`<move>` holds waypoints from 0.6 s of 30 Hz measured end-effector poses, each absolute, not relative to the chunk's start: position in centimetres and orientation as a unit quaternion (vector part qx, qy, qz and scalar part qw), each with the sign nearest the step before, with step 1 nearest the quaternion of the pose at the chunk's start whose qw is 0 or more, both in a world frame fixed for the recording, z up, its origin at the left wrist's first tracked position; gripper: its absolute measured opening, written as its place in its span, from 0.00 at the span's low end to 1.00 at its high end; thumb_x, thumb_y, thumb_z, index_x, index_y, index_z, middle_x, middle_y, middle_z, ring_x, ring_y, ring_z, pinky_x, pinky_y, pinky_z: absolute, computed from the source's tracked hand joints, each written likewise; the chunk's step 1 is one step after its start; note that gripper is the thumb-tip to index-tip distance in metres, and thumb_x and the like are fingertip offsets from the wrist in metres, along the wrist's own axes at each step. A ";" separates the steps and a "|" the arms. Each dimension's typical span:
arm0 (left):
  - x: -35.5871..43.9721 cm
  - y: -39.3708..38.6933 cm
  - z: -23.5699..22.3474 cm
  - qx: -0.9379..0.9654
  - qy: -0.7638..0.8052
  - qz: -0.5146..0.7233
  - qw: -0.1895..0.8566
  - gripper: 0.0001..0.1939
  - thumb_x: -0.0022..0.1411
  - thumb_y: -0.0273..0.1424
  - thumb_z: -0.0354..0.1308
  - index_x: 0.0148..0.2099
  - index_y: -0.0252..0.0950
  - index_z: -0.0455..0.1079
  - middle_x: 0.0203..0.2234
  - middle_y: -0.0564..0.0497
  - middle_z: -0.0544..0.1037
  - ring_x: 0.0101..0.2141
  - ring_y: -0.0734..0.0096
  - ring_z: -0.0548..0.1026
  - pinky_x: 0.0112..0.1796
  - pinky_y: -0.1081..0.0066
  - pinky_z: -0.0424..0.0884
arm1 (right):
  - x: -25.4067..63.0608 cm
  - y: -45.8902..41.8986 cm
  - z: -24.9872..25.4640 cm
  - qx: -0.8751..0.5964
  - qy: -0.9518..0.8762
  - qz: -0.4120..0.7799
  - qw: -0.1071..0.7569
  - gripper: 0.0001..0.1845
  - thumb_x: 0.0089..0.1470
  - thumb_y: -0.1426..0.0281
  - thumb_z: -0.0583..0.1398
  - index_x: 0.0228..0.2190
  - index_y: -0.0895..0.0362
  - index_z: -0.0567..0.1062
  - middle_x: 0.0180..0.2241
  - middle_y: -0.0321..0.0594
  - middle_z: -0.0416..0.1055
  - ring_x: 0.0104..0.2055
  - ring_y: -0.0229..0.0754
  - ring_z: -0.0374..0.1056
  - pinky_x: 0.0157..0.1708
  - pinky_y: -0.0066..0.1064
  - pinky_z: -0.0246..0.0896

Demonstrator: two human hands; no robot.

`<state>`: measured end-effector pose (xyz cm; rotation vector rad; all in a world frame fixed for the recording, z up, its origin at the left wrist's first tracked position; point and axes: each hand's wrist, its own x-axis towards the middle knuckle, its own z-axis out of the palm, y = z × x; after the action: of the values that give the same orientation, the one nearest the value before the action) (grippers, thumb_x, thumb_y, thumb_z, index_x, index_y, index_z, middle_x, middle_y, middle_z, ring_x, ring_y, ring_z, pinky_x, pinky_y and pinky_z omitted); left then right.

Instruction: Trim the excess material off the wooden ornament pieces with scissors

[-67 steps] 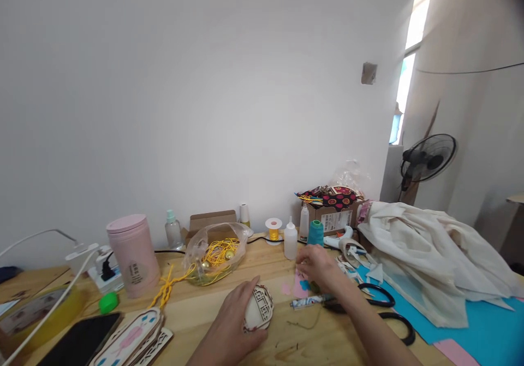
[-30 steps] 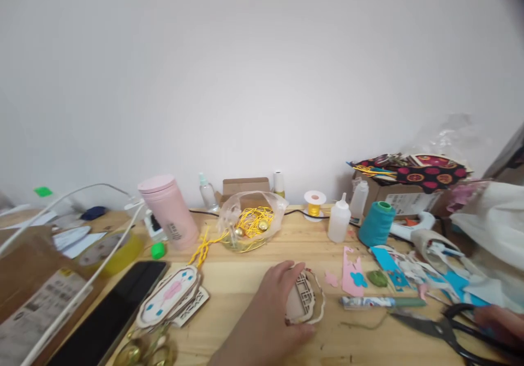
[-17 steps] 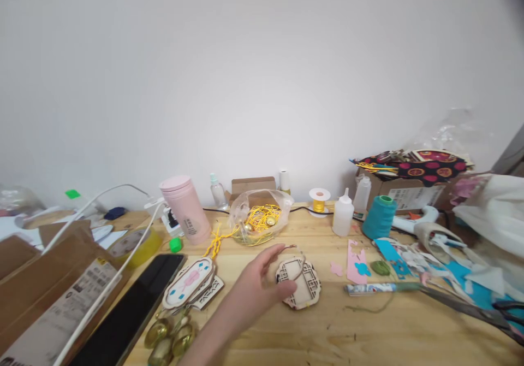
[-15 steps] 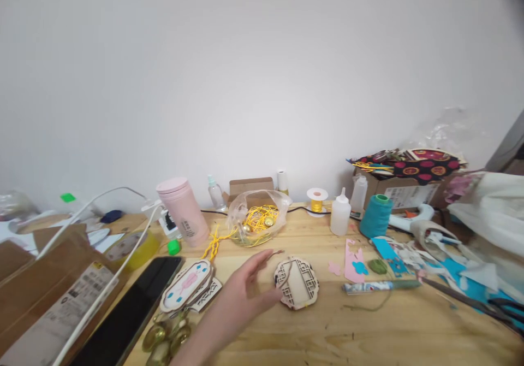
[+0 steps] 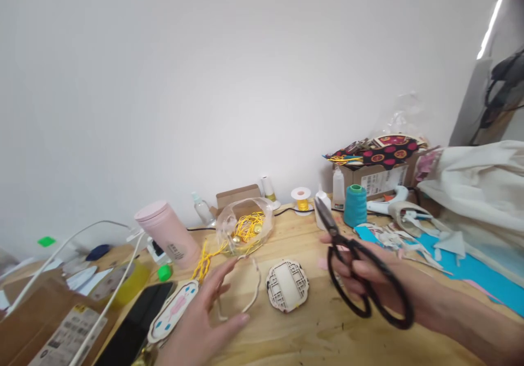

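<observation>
My right hand point(image 5: 376, 281) is wrapped round the black handles of a pair of scissors point(image 5: 360, 270), held above the table with the blades closed and pointing up and away. My left hand point(image 5: 204, 314) holds a loop of pale cord point(image 5: 249, 289) between thumb and fingers, just left of a wooden fretwork ornament point(image 5: 287, 285) that lies flat on the wooden table point(image 5: 311, 333). Left of that hand lies a stack of decorated wooden plaques point(image 5: 172, 308).
At the back stand a pink tumbler point(image 5: 166, 235), a plastic bag of yellow cord and gold bells point(image 5: 243, 229), a teal thread cone point(image 5: 354, 205), glue bottles and a cardboard box point(image 5: 376, 177). A black phone point(image 5: 131, 328) lies at left. Cream cloth point(image 5: 475, 186) and blue paper point(image 5: 478, 273) lie at right.
My right hand has come back into view, lifting the scissors off the table. My left hand has left the fretwork ornament and now holds the cord loop. The view swung right.
</observation>
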<state>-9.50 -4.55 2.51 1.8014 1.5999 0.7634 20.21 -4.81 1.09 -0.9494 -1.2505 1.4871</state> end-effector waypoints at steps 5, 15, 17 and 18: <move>-1.8 -2.5 4.0 0.788 0.536 0.248 0.173 0.39 0.48 0.35 0.58 0.60 0.45 0.44 0.60 0.50 0.51 0.57 0.56 0.52 0.54 0.55 0.51 | 18.0 -0.5 1.2 -0.343 -0.456 0.674 0.470 0.24 0.41 0.59 0.60 0.40 0.54 0.62 0.18 0.25 0.57 0.15 0.28 0.50 0.14 0.22 0.48; 4.7 -0.5 0.5 0.619 0.393 0.531 0.425 0.40 0.49 0.34 0.58 0.60 0.46 0.41 0.59 0.43 0.48 0.56 0.53 0.53 0.49 0.58 0.60 | 19.7 0.6 -1.3 -0.344 -0.363 0.623 0.601 0.25 0.34 0.64 0.66 0.33 0.55 0.62 0.16 0.24 0.62 0.14 0.30 0.57 0.13 0.21 0.52; 5.2 -0.9 -0.1 0.473 0.379 0.554 0.570 0.40 0.48 0.36 0.60 0.60 0.46 0.44 0.58 0.42 0.52 0.54 0.51 0.57 0.44 0.60 0.65 | 19.2 0.3 -1.3 -0.329 -0.349 0.647 0.593 0.24 0.35 0.64 0.66 0.34 0.54 0.61 0.17 0.24 0.63 0.15 0.30 0.59 0.14 0.21 0.53; 5.3 -1.0 -0.3 0.418 0.371 0.544 0.626 0.38 0.47 0.36 0.61 0.58 0.47 0.49 0.58 0.43 0.53 0.53 0.51 0.59 0.42 0.61 0.67 | 19.0 0.1 -1.4 -0.322 -0.346 0.654 0.591 0.24 0.35 0.64 0.66 0.33 0.54 0.61 0.17 0.24 0.63 0.15 0.30 0.59 0.14 0.21 0.53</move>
<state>5.30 -1.04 -0.26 0.9600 0.8503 1.2478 18.97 0.14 -1.35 -0.7497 -0.8047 1.5220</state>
